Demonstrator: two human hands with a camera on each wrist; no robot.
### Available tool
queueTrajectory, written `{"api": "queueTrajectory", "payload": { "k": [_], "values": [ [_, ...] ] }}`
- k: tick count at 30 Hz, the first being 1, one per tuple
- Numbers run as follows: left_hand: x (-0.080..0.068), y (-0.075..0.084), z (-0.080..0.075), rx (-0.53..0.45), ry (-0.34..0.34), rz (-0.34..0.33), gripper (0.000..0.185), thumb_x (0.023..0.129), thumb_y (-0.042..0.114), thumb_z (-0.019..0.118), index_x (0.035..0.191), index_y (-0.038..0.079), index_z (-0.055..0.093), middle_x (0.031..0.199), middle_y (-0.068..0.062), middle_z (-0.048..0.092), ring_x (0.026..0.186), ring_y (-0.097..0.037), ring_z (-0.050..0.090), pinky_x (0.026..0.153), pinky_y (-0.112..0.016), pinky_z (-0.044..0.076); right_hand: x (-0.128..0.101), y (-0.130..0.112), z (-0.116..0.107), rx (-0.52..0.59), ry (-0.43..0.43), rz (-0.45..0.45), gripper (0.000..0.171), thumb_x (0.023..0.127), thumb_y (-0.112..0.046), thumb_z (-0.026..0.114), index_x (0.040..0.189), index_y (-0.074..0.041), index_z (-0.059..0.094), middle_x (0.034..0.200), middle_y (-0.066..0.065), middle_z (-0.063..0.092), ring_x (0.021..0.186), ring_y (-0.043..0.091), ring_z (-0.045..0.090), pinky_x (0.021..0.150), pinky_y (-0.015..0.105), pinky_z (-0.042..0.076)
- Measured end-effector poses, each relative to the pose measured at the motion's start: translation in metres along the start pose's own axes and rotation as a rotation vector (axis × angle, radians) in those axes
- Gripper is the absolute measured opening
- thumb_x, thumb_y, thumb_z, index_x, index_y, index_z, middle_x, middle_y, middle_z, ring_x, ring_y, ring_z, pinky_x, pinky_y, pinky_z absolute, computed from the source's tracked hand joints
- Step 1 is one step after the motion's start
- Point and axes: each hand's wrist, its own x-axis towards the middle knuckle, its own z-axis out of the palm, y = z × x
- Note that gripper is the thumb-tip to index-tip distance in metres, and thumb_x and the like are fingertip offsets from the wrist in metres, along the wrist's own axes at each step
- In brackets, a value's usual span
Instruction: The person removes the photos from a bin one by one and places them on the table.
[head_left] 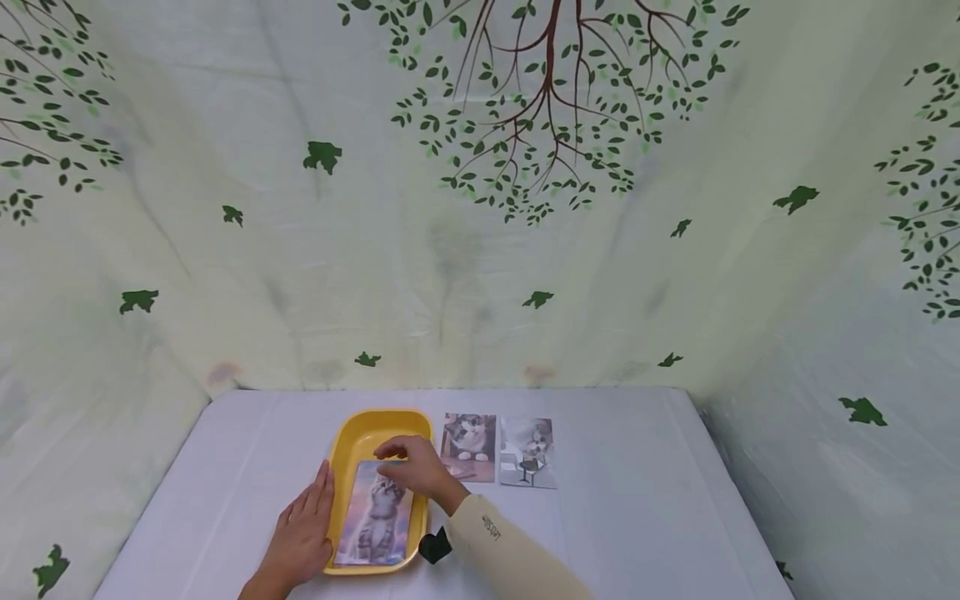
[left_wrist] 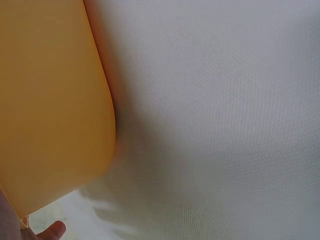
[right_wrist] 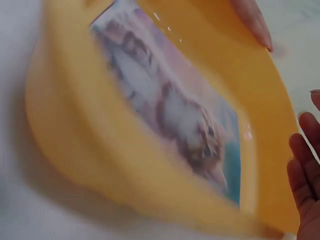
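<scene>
Resting hands [head_left: 360, 508] (both) on yellow tray [head_left: 352, 437].

Two cat photos [head_left: 498, 450] side by side on white tablecloth [head_left: 637, 500]; leaf-print backdrop [head_left: 480, 208] behind.

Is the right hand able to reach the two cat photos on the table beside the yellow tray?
Probably yes. The right hand hovers over the yellow tray, and the two cat photos lie flat on the table just to its right, with nothing between them.
</scene>
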Motion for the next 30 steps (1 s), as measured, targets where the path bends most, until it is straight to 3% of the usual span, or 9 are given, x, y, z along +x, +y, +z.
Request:
{"api": "queueTrajectory", "payload": {
  "k": [5,9,13,19,22,26,30],
  "values": [
    [-0.001,0.0,0.001,-0.013,-0.002,-0.009,0.088,0.073,0.003,0.056,0.149,-0.008,0.015,0.161,-0.016,0.002,0.132,-0.048,0.031,0.098,-0.068,0.029,0.007,0.003,0.022,0.143,0.028,0.04,0.02,0.085,-0.002,0.069,0.104,0.003,0.07,0.094,0.007,0.071,0.082,0.008,0.064,0.073,0.02,0.052],
    [-0.001,0.001,0.002,-0.019,0.008,-0.009,0.089,0.071,0.003,0.056,0.149,-0.008,0.015,0.161,-0.016,0.005,0.131,-0.048,0.033,0.097,-0.068,0.03,0.005,0.008,0.038,0.242,0.117,0.099,0.017,0.082,0.002,0.07,0.1,0.005,0.07,0.085,0.005,0.069,0.073,0.006,0.061,0.064,0.021,0.052],
    [-0.001,0.001,0.002,-0.011,0.002,-0.008,0.091,0.071,0.003,0.056,0.15,-0.007,0.011,0.161,-0.016,0.005,0.131,-0.048,0.032,0.097,-0.067,0.03,0.004,0.012,0.047,0.208,0.227,0.156,0.018,0.081,0.002,0.07,0.099,0.001,0.072,0.091,0.007,0.069,0.073,0.007,0.059,0.062,0.023,0.05],
    [0.0,-0.002,0.003,-0.003,-0.003,-0.015,0.089,0.072,0.003,0.056,0.15,-0.008,0.014,0.16,-0.018,0.009,0.132,-0.047,0.033,0.097,-0.066,0.032,0.01,0.015,0.053,0.066,0.338,0.256,0.021,0.08,0.0,0.071,0.098,-0.009,0.074,0.094,-0.002,0.068,0.054,0.009,0.044,0.048,0.023,0.037],
    [0.0,-0.003,0.005,0.002,0.002,-0.016,0.088,0.072,0.003,0.055,0.149,-0.008,0.015,0.16,-0.016,0.008,0.132,-0.047,0.033,0.096,-0.066,0.032,0.012,0.016,0.055,0.01,0.363,0.284,0.02,0.078,-0.003,0.073,0.096,-0.011,0.074,0.093,-0.005,0.067,0.07,0.012,0.05,0.053,0.024,0.041],
    [0.0,-0.003,0.003,0.002,-0.002,-0.02,0.087,0.072,0.003,0.056,0.149,-0.009,0.017,0.161,-0.016,0.007,0.132,-0.046,0.033,0.097,-0.066,0.032,0.013,0.015,0.057,-0.056,0.358,0.31,0.017,0.078,-0.01,0.077,0.094,-0.015,0.074,0.093,-0.007,0.066,0.099,0.021,0.051,0.071,0.029,0.048],
    [0.0,-0.002,0.001,-0.002,-0.009,-0.02,0.086,0.072,0.004,0.056,0.148,-0.009,0.017,0.161,-0.016,0.006,0.133,-0.045,0.032,0.097,-0.067,0.031,0.013,0.016,0.058,-0.076,0.354,0.319,0.016,0.078,-0.012,0.077,0.093,-0.017,0.074,0.091,-0.008,0.065,0.102,0.023,0.051,0.076,0.032,0.05]
  ]
}}
